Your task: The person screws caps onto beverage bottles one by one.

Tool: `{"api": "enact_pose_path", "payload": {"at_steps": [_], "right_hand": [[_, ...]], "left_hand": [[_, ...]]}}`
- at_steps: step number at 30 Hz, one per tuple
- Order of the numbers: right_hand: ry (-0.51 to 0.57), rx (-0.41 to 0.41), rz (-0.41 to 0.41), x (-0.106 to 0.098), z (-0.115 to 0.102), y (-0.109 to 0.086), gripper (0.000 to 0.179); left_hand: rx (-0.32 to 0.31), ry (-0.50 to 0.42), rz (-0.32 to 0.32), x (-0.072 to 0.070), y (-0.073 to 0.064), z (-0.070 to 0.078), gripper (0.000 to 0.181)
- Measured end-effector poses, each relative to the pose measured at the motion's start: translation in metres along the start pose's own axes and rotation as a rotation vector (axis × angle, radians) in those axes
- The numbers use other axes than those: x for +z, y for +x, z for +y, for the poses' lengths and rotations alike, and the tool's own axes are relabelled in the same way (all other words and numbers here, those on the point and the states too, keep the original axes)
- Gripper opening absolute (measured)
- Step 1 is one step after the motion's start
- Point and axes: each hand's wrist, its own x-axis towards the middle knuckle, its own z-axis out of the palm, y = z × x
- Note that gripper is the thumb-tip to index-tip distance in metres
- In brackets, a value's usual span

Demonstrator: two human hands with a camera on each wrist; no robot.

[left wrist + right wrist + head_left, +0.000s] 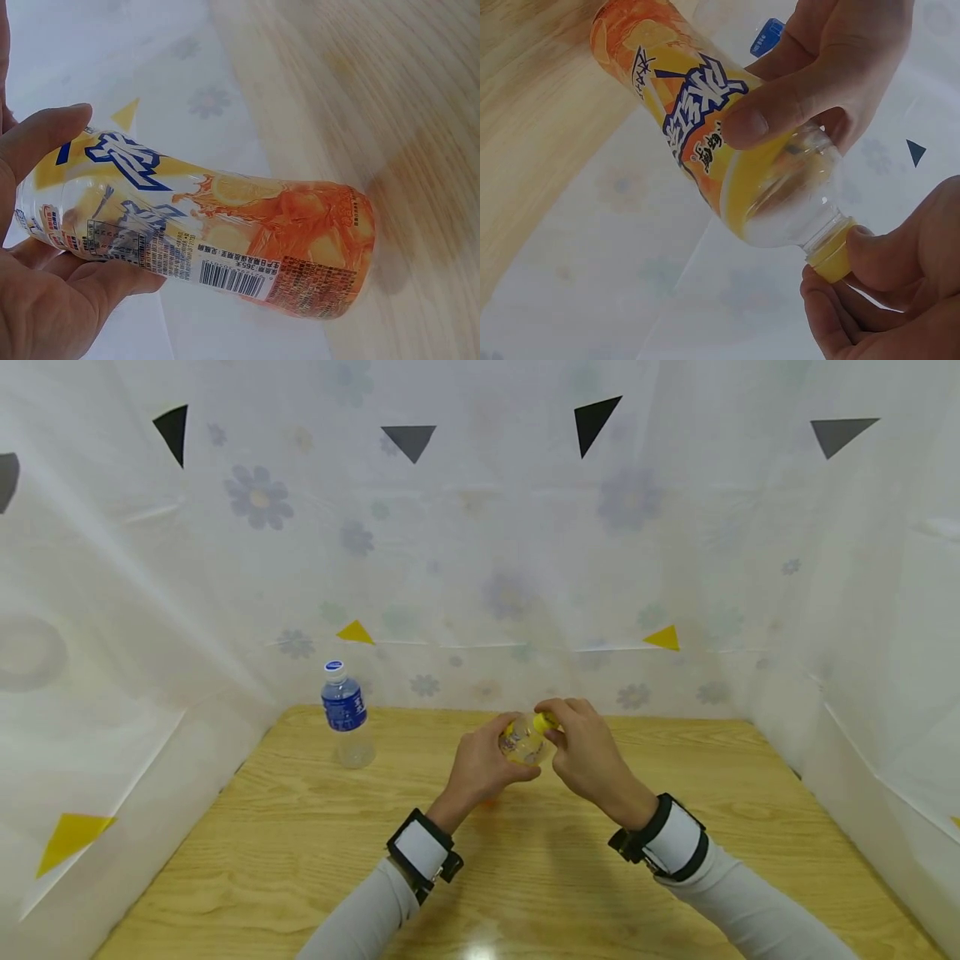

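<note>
My left hand (478,763) grips a clear plastic iced tea bottle (522,743), its thumb and fingers round the upper body. The bottle's yellow and orange label (262,232), with lemon slices and a barcode, fills much of the left wrist view. At its neck sits a yellow bottle cap (830,259), pinched between thumb and fingers of my right hand (588,758). Seen in the right wrist view, the cap is on the neck and the see-through shoulder (795,202) holds no visible liquid. From above, the base is mostly hidden behind my left hand.
A second clear bottle (345,710) with a blue label and a white-and-blue cap stands upright at the back left of the wooden table (300,827). A whitish flowered sheet (480,543) with black and yellow triangles hangs behind and along both sides.
</note>
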Motion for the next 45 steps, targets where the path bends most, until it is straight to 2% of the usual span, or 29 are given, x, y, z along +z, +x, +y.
{"api": "enact_pose_path", "payload": {"at_steps": [22, 32, 45], "right_hand": [[-0.023, -0.044, 0.078, 0.007, 0.005, -0.002, 0.031], [-0.048, -0.065, 0.109, 0.011, 0.007, -0.001, 0.023], [-0.072, -0.114, 0.158, 0.017, 0.010, 0.003, 0.012]], "left_hand": [[0.003, 0.003, -0.004, 0.002, 0.002, 0.000, 0.073], [-0.008, -0.009, -0.006, 0.000, 0.000, 0.002, 0.074], [0.007, 0.002, 0.002, 0.003, 0.002, -0.001, 0.071]]}}
